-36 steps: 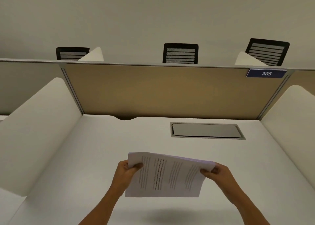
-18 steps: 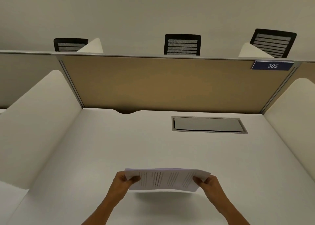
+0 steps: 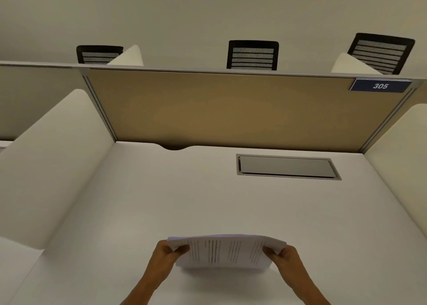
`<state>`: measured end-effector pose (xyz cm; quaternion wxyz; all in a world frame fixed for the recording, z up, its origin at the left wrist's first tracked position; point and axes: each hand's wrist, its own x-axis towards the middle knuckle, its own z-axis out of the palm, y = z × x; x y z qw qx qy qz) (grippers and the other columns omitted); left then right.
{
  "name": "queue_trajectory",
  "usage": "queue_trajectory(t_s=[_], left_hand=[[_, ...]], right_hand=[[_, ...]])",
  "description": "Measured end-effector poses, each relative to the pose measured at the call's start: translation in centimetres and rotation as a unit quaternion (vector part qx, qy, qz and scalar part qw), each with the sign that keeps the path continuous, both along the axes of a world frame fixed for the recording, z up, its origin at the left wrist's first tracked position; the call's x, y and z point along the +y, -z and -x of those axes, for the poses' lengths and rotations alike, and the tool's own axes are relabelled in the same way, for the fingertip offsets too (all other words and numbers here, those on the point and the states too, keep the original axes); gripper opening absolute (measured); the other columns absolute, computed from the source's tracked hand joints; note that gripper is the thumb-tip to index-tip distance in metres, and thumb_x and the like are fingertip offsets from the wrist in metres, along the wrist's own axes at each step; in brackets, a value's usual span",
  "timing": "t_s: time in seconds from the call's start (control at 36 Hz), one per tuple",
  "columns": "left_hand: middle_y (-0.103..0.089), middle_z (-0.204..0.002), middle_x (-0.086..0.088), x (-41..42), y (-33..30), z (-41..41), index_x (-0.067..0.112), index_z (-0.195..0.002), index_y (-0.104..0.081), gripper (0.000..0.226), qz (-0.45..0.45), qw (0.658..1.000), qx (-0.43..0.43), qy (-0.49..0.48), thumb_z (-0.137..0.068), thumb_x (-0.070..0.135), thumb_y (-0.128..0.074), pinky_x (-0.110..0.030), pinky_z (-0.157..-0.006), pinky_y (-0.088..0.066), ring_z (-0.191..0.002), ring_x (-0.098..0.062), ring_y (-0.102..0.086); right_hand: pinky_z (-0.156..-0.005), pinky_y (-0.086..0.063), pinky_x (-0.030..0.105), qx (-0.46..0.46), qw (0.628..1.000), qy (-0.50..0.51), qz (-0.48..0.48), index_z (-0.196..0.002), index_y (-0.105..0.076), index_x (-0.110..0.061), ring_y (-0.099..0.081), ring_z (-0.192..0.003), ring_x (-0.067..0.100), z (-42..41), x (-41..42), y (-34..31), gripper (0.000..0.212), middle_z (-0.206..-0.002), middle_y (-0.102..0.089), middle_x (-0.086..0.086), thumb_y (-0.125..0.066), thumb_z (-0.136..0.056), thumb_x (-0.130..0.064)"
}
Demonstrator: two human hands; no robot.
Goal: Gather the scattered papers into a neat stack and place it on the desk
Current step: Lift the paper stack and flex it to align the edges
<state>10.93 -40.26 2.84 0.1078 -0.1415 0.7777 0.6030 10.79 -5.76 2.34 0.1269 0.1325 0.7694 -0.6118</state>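
A stack of printed white papers (image 3: 225,251) is held low over the near part of the white desk (image 3: 184,200). My left hand (image 3: 165,256) grips its left edge, thumb on top. My right hand (image 3: 286,258) grips its right edge the same way. The stack bows upward in the middle and its near edge sits close to the desk surface, with a faint shadow just under it. I cannot tell whether the paper touches the desk.
A grey cable hatch (image 3: 287,167) is set into the desk at the back right. White side dividers (image 3: 50,166) flank the desk and a tan back panel (image 3: 231,110) with a blue "305" label (image 3: 380,86) closes it. Three black chair backs show beyond.
Both hands have lowered the paper stack toward the desk and tipped it flatter. It showed its face a second ago. Now it lies nearly level and bowed.
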Motion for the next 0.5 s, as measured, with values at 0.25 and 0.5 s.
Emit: queue_trajectory(t_s=[0.25, 0.5], left_hand=[[-0.078, -0.081, 0.013, 0.6, -1.1, 0.9, 0.043, -0.077, -0.076, 0.035, 0.001, 0.999, 0.032, -0.032, -0.088, 0.011, -0.070, -0.013, -0.060, -0.055, -0.078, -0.011, -0.072], [-0.078, -0.080, 0.014, 1.5, -0.6, 0.8, 0.038, -0.082, -0.075, 0.031, -0.006, 0.998, 0.024, -0.054, -0.088, 0.008, -0.069, -0.015, -0.061, -0.055, -0.082, -0.009, -0.071]], right_hand=[[-0.068, -0.051, 0.006, 0.069, 0.997, 0.022, -0.028, -0.085, -0.079, -0.042, -0.072, -0.083, -0.002, 1.3, -0.6, -0.7, 0.032, -0.089, -0.080, -0.013, -0.067, -0.093, -0.013], [-0.068, -0.051, 0.011, 0.089, 0.992, 0.013, -0.085, -0.079, -0.077, -0.048, -0.070, -0.079, -0.004, 1.7, -0.9, 0.4, 0.043, -0.085, -0.079, -0.016, -0.066, -0.093, -0.009]])
